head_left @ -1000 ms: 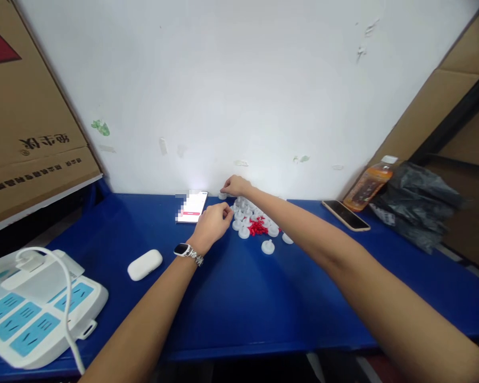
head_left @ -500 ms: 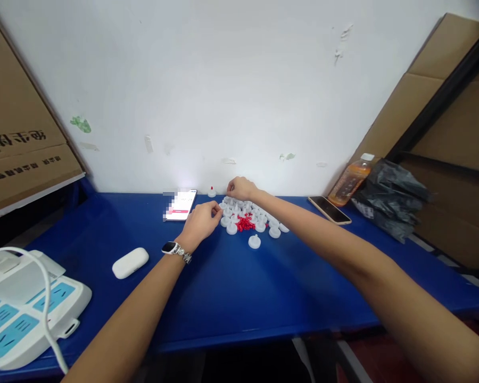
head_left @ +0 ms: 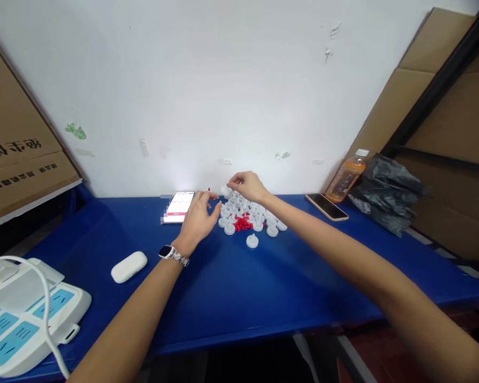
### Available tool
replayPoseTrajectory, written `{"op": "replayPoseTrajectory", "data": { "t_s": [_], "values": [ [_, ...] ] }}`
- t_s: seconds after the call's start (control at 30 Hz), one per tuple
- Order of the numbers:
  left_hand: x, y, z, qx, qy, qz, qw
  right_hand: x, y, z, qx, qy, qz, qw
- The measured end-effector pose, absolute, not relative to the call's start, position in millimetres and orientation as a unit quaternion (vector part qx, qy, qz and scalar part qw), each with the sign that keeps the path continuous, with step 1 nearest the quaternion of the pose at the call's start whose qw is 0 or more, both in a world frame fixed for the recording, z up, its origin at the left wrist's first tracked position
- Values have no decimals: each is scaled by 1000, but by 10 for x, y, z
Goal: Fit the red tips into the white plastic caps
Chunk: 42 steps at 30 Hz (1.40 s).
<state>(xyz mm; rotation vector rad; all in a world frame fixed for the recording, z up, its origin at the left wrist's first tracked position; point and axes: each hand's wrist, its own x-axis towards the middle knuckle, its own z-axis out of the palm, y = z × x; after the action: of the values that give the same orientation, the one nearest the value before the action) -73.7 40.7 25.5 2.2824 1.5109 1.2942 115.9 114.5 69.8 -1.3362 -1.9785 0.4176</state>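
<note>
Nearest you, at the left front corner of the blue table [head_left: 239, 298], a white power strip with blue sockets [head_left: 22, 319] lies with its white cable [head_left: 43, 298] looped over it. A little farther in, a white earbud case [head_left: 129, 266] rests alone on the blue top. Your left forearm, a wristwatch [head_left: 171, 253] at the wrist, runs up to your left hand [head_left: 197, 221], which lies with fingers spread and loosely apart at the left edge of a cluster of white plastic caps [head_left: 249, 213]; it clamps on nothing you can make out. One loose cap [head_left: 252, 241] sits by itself just in front of the cluster, and a small heap of red plugs [head_left: 241, 222] lies among the white pieces. Your right hand [head_left: 247, 186] reaches across to the far side of the cluster, thumb and forefinger pinched together on a single white cap [head_left: 225, 190] held just off the pile, near the wall. A tiny red-tipped piece [head_left: 209, 190] shows behind your left fingertips. Left of the hands a lit phone [head_left: 178, 207] lies flat; to the right a dark phone [head_left: 326, 206] lies near an orange drink bottle [head_left: 346, 178] and a crumpled black bag [head_left: 387, 194]. Cardboard boxes [head_left: 11, 154] lean against the white wall [head_left: 223, 80] on both sides.
</note>
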Motion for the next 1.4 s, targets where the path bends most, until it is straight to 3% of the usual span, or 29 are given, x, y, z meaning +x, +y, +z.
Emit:
{"op": "replayPoseTrajectory", "data": {
  "t_s": [0.27, 0.63, 0.8, 0.97, 1.17, 1.4],
  "values": [
    [-590, 296, 271, 791, 401, 410, 212, 1388, 403, 431, -415, -641, 385, 519],
    [-451, 231, 214, 758, 382, 441, 292, 1376, 239, 441, -398, -586, 454, 540],
    [-538, 252, 240, 761, 411, 431, 259, 1528, 270, 400, -458, -684, 317, 472],
    [-611, 258, 288, 782, 430, 392, 223, 1652, 203, 388, -537, -797, 100, 257],
    [-556, 225, 272, 804, 426, 350, 221, 1602, 192, 468, -514, -849, 8, 122],
    [-527, 199, 259, 810, 424, 330, 236, 1549, 242, 517, -474, -878, -27, 67]
  ]
}}
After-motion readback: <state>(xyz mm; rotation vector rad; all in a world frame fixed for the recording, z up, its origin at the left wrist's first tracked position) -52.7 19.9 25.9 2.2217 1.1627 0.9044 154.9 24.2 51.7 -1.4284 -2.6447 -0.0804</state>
